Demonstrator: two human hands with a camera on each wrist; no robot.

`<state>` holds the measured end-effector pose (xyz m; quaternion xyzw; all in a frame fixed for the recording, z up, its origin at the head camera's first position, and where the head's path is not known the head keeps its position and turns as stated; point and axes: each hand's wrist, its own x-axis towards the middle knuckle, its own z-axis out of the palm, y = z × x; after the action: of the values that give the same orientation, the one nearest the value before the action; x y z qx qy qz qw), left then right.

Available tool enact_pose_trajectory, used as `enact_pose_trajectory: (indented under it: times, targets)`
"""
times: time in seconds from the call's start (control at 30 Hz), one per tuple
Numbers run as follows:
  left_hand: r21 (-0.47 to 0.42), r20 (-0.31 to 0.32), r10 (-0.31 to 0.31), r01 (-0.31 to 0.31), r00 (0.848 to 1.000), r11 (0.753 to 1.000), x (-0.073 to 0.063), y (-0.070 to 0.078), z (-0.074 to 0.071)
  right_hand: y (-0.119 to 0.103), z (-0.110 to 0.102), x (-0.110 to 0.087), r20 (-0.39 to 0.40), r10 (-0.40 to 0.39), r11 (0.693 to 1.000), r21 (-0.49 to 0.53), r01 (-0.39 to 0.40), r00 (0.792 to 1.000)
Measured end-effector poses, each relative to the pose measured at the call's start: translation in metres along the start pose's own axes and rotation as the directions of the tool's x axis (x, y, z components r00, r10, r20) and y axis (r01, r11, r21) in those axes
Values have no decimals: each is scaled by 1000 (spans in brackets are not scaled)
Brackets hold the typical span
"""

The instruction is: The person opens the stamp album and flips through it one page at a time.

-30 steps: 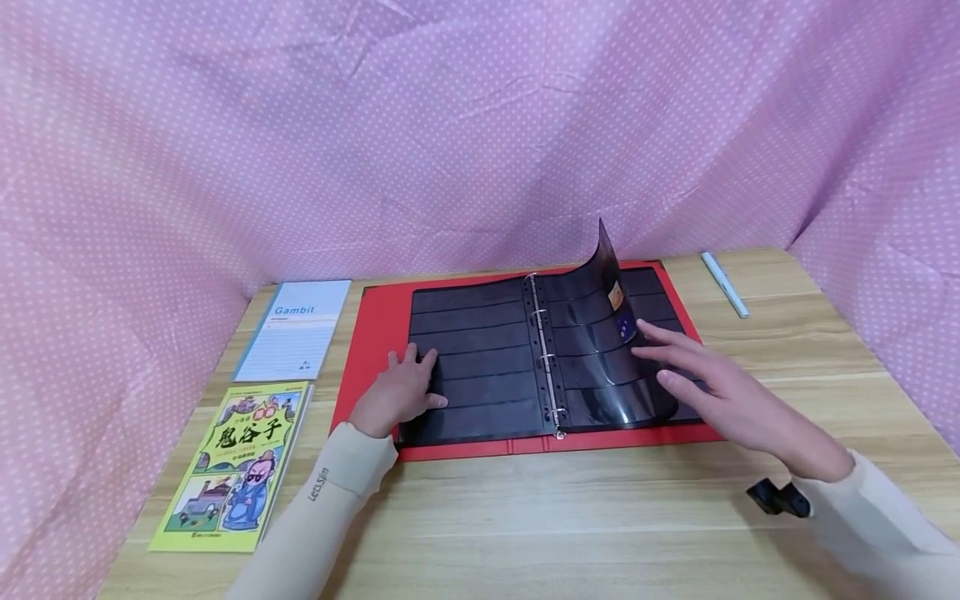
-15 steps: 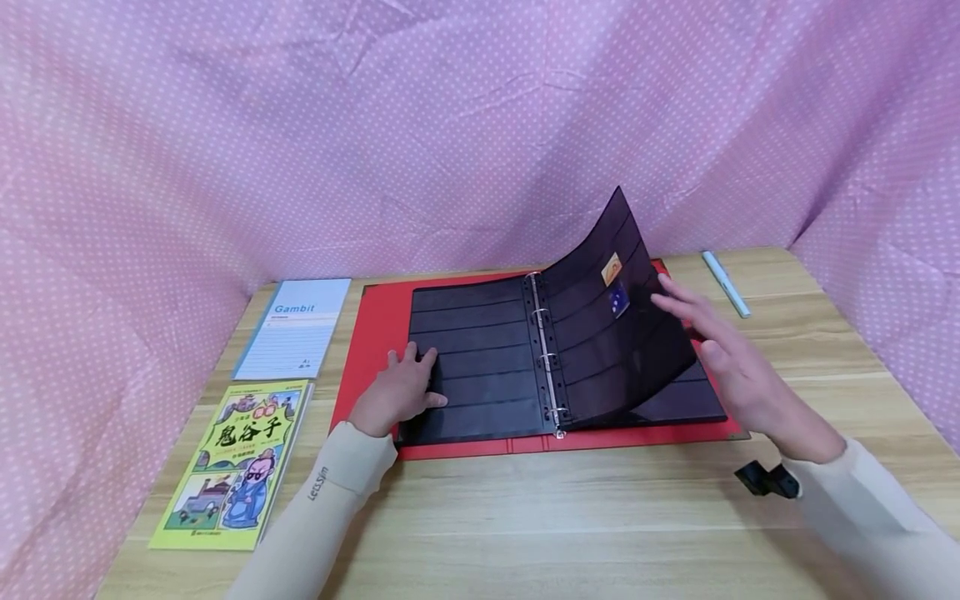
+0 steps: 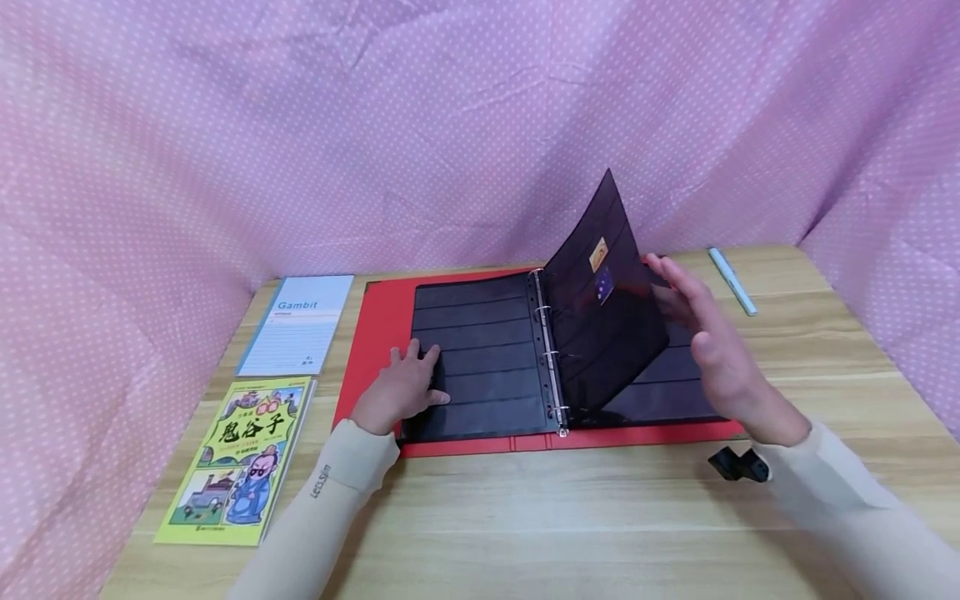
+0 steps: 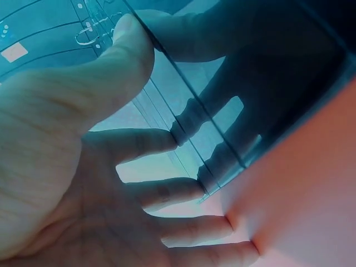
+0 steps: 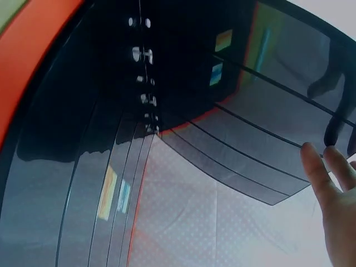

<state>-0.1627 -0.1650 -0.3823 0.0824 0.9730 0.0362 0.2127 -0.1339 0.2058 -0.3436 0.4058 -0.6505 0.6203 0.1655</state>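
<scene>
A red ring binder [image 3: 378, 321] lies open with black pocket pages. My left hand [image 3: 397, 387] rests, fingers spread, at the outer edge of the left page [image 3: 483, 358]; in the left wrist view this hand [image 4: 111, 150] is mirrored in the glossy sheet. One black page [image 3: 600, 342] stands raised from the metal rings [image 3: 551, 354], bearing an orange stamp-like piece [image 3: 598, 254] and a blue one [image 3: 604, 285]. Beside its outer edge is my right hand [image 3: 727, 358], fingers extended, the tips partly behind the page. In the right wrist view its fingertips [image 5: 308, 151] are at that edge.
To the left lie a pale blue notebook [image 3: 292, 325] marked Gambit and a yellow-green comic book [image 3: 232, 458]. A light blue pen [image 3: 732, 282] lies at the back right of the wooden table [image 3: 510, 525]. Behind it hangs a pink dotted cloth [image 3: 450, 142].
The page has risen from a low curl to nearly upright, swinging leftward. My right hand has moved up and left with it, while the left hand keeps its place on the left page.
</scene>
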Motion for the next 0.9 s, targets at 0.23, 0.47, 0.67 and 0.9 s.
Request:
enact_pose_trajectory:
  times: [0.23,0.47,0.67,0.9]
  targets:
    - [17,21,0,0,1000,1000,-1,1,-2,1,16,-3,97,68,998,-13,-67,993]
    - [0,6,-4,4,1000,1000,-2,-1,-2,1,31,-9,173,173,982,-109,-155,970]
    - [-45,-11,32,-32,999,998,-1,-9,-7,3,42,-12,266,229,968,-162,-190,937]
    - [-281,-207,42,-100,977,954,-6,-36,-22,6,51,-21,364,433,892,-305,-334,824]
